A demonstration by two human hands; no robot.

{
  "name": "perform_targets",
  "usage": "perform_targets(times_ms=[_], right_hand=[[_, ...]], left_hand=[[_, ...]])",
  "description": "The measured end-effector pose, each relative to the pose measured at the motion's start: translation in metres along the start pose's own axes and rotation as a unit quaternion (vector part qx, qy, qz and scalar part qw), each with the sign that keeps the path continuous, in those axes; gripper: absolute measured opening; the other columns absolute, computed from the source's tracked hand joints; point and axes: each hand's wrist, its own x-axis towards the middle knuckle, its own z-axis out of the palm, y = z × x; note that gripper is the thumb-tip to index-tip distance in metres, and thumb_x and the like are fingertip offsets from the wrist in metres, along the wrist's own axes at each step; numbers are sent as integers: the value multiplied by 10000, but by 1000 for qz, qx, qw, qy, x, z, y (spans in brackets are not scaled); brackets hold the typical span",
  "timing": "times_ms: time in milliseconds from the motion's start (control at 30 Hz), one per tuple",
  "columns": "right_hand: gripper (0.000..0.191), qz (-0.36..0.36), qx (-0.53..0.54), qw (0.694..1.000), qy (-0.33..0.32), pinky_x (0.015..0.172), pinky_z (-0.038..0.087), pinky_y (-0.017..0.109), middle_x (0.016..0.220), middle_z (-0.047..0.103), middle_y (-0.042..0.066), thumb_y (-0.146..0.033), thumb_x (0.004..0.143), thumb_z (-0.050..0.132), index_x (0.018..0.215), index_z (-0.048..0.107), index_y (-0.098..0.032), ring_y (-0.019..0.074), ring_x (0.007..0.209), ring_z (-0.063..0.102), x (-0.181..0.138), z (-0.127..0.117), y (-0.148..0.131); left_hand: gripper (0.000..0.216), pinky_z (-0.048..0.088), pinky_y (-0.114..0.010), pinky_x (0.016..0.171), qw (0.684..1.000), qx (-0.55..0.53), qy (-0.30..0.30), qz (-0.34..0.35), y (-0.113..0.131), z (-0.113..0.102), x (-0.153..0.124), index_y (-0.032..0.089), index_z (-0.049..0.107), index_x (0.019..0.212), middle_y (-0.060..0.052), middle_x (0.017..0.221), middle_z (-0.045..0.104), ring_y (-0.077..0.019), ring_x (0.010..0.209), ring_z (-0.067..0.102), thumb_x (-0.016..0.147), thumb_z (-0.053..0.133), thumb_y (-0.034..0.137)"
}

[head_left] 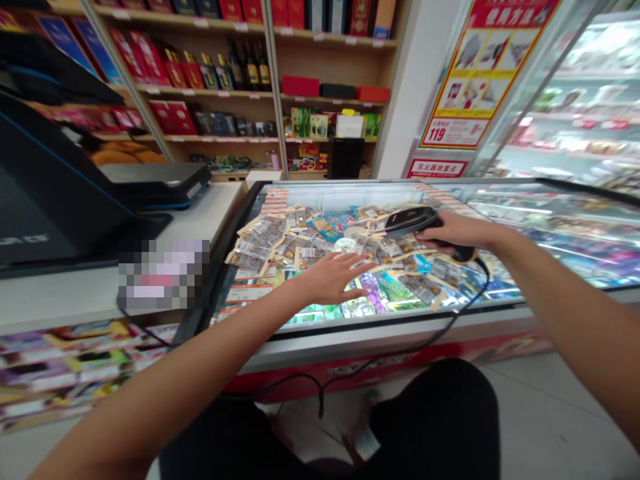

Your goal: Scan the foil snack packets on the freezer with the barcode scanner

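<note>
Right hand (453, 232): clamped on corded barcode scanner (413, 220). Left hand (333, 277): fingers spread, flat on freezer's glass lid (550, 227), over taped price labels (265, 237). Hands apart.

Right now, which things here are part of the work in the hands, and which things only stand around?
In hand:
- right hand gripping the barcode scanner
- its cable
- left hand spread flat on the freezer lid

Standing around:
- checkout screen
- shelves of bottles
- red poster
</note>
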Motion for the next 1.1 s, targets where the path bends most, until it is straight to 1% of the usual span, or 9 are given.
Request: perform_targets(times_ms=[100,233,333,467,600,733,833,967,1100], right_hand=[[423,15,23,1000,5,370,346,216,520,534,11,-479,784,802,620,540,-190,94,413,445,2,-1,1],[362,39,81,996,1,355,308,206,542,516,-14,-419,765,814,668,548,-192,77,396,419,2,-3,8],[331,40,100,994,-10,359,324,205,542,502,-22,-397,759,809,680,566,-188,73,394,413,1,-4,11],[345,40,100,994,-14,350,332,209,535,505,-20,-416,741,823,682,573,-186,77,394,411,0,-3,9],[362,30,102,994,-13,357,333,207,548,524,-16,-417,751,828,692,553,-190,79,404,424,-1,-1,7],[380,41,126,991,-4,355,312,203,567,525,-13,-422,762,830,693,539,-188,74,406,419,-1,2,7],[356,42,148,988,-10,364,326,201,572,519,-15,-402,781,824,718,546,-189,76,414,425,-2,3,6],[344,40,172,984,-19,362,313,194,558,498,-21,-408,804,807,732,553,-188,73,414,411,-4,3,2],[378,57,165,984,-31,358,319,196,557,486,-21,-420,787,820,694,532,-194,73,420,401,0,5,-4]], left_hand=[[699,350,-499,1171,1000,3,-6,-8,0,3,-4,216,346,1614,-145,1664,396,-327,1491,447,1049,332,628],[708,365,-478,1157,1000,19,7,-19,-2,2,-21,197,426,1565,-162,1618,466,-323,1434,516,1027,367,654],[739,372,-484,1151,999,34,2,-27,-1,2,-28,174,449,1549,-170,1618,463,-334,1418,530,1013,373,676],[778,360,-503,1165,999,43,-7,-29,1,3,-27,130,458,1545,-182,1626,444,-349,1442,501,1013,356,689],[760,384,-517,1144,999,38,6,-24,1,4,-26,140,497,1521,-181,1615,460,-355,1415,530,1004,384,687],[738,390,-493,1136,998,53,5,-25,1,4,-27,154,525,1494,-176,1606,476,-347,1403,542,1005,382,688],[732,393,-481,1130,998,63,11,-27,1,5,-27,169,541,1475,-167,1592,500,-344,1395,549,1004,365,701],[742,390,-494,1128,997,68,11,-28,1,4,-27,139,543,1470,-178,1575,517,-357,1381,556,1011,359,692],[722,386,-505,1126,997,75,8,-26,3,3,-26,118,550,1461,-189,1565,525,-366,1369,561,1023,366,662]])
